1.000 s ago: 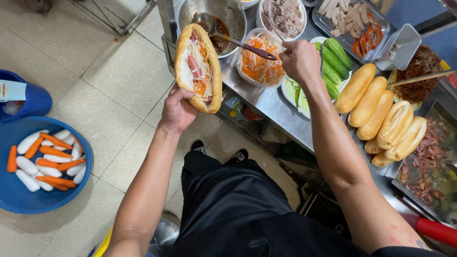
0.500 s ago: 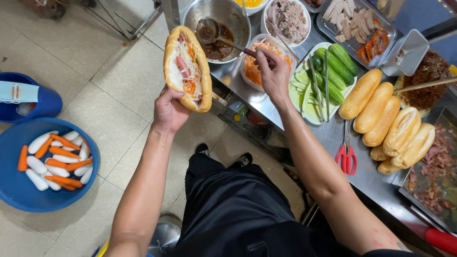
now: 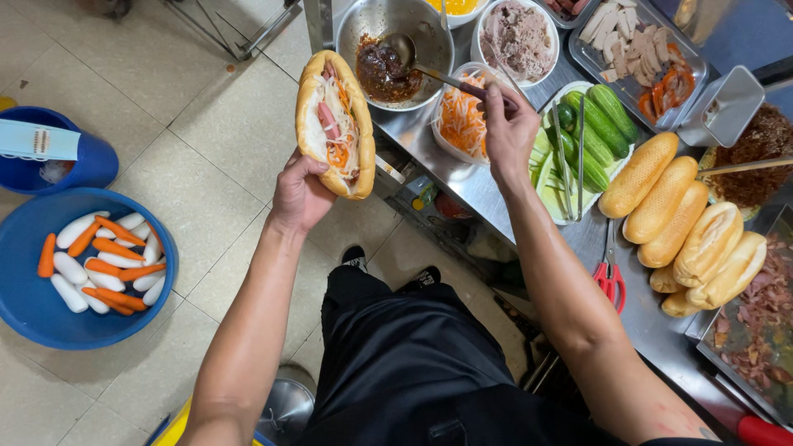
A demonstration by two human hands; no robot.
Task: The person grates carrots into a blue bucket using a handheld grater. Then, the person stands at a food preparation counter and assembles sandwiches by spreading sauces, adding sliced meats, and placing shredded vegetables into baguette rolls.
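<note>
A split crusty roll (image 3: 334, 124), already packed with pale meat strips and shredded carrot, is held upright off the bench's left edge, cupped from below in the left hand (image 3: 299, 194). The right hand (image 3: 508, 132) is closed on the handle of a metal spoon (image 3: 429, 70), whose bowl rests in glossy dark sauce inside a round steel bowl (image 3: 395, 37) at the bench's far left corner, so saucing appears not yet done. A plastic tub of pickled shreds (image 3: 458, 120) is seen just beside that hand, and smooth golden loaves (image 3: 686, 223) along the right side.
</note>
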